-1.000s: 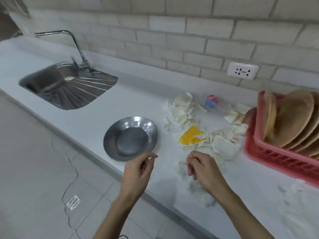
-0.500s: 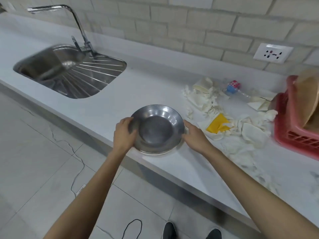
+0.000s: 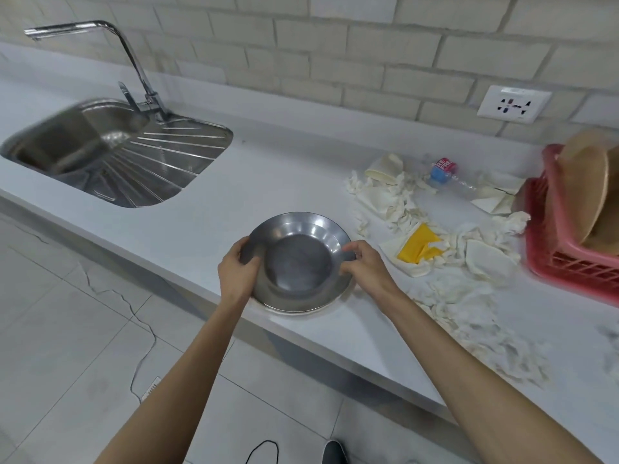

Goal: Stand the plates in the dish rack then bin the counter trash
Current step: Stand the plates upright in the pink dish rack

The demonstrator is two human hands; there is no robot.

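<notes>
I log L hand (image 3: 237,272) + R hand (image 3: 363,267) gripping rim of round grey steel plate (image 3: 301,262). Plate at front edge of white table (image 3: 234,182).

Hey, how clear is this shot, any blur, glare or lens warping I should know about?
Head view: soft, even light with faint shadows; the plate is sharp with mild sheen; the sink and rack smear near the frame edges; wide-angle bend curves the counter edge and wall bricks.

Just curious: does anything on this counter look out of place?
Yes: torn white paper scraps, a yellow wrapper and a clear plastic bottle lying on its side litter the white counter beside the red plastic dish rack.
</notes>
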